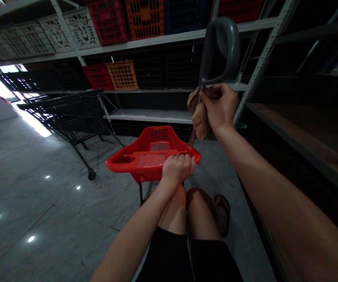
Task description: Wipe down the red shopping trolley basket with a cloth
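A small red plastic shopping cart (pixel 154 168) stands in front of my knees, its basket open at the top. My left hand (pixel 178 166) is closed over the near right rim of the basket, fingers curled round it. A thin metal pole rises from that corner to a grey loop handle (pixel 235 51). My right hand (pixel 223 105) pinches a brown cloth (pixel 200 121) around the pole, just below the loop. The cloth hangs down on the near side and bunches out to the left of the pole.
A larger black shopping cart (pixel 69 117) stands to the left on the grey tiled floor (pixel 54 219). Behind, metal shelving (pixel 157 114) holds red, orange, blue, white and black crates. A low shelf (pixel 304 145) runs along my right side, close to my arm.
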Demonstrator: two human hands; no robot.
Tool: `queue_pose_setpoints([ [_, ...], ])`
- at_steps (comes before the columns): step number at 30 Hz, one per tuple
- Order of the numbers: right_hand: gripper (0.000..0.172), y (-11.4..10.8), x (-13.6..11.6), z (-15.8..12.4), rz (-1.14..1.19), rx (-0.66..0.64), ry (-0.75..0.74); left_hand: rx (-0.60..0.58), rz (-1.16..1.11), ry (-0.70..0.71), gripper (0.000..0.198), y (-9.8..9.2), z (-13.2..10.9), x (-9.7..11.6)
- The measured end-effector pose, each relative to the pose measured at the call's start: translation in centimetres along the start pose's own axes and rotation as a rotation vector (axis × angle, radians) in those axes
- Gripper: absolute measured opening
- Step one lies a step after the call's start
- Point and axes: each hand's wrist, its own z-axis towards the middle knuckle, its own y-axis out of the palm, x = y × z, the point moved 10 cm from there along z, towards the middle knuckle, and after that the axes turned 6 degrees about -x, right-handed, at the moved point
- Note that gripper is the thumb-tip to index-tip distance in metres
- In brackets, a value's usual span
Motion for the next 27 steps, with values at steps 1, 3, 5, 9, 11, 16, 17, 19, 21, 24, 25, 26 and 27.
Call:
queue_pose_setpoints([
  [1,0.026,0.1,-0.4,0.2,0.004,0.002,-0.025,0.001,0.001,0.001,0.038,0.0,0.0,0.0],
  [3,0.036,0.8,0.1,-0.8,-0.004,-0.02,-0.045,0.002,0.008,0.009,0.038,0.1,0.0,0.0],
  [5,0.051,2.1,2.1,-3.5,-0.032,-0.096,-0.017,0.016,0.018,0.018,0.038,0.1,-0.1,0.0],
  [9,0.043,6.4,7.7,-10.4,-0.029,-0.565,0.075,0.129,0.049,0.033,0.039,-0.3,-0.3,0.4],
  [11,0.035,7.5,9.1,-12.3,0.041,-0.78,0.085,0.179,0.065,0.041,0.036,-0.4,-0.4,0.8],
  [16,0.031,5.9,9.0,-8.7,0.04,-0.761,0.15,0.199,0.055,0.034,0.034,0.1,-0.3,1.7],
  [17,0.031,5.2,8.5,-7.4,0.06,-0.695,0.184,0.204,0.051,0.031,0.035,0.1,-0.3,1.8],
  [19,0.032,4.0,7.1,-4.7,0.179,-0.565,0.242,0.209,0.042,0.031,0.037,-0.2,-0.3,2.0],
  [21,0.034,2.9,5.3,-1.9,0.339,-0.457,0.265,0.208,0.034,0.036,0.038,-0.5,-0.3,2.1],
  [24,0.037,1.7,2.1,1.9,0.53,-0.38,0.166,0.189,0.025,0.038,0.041,-0.8,-0.3,2.1],
  [25,0.038,1.4,1.2,2.7,0.581,-0.36,0.118,0.183,0.025,0.038,0.042,-0.8,-0.3,2.1],
  [26,0.04,1.1,0.6,3.2,0.621,-0.333,0.076,0.183,0.027,0.037,0.043,-0.9,-0.3,2.1],
  [27,0.042,1.1,0.3,3.2,0.63,-0.321,0.052,0.192,0.031,0.038,0.043,-0.9,-0.4,2.2],
])
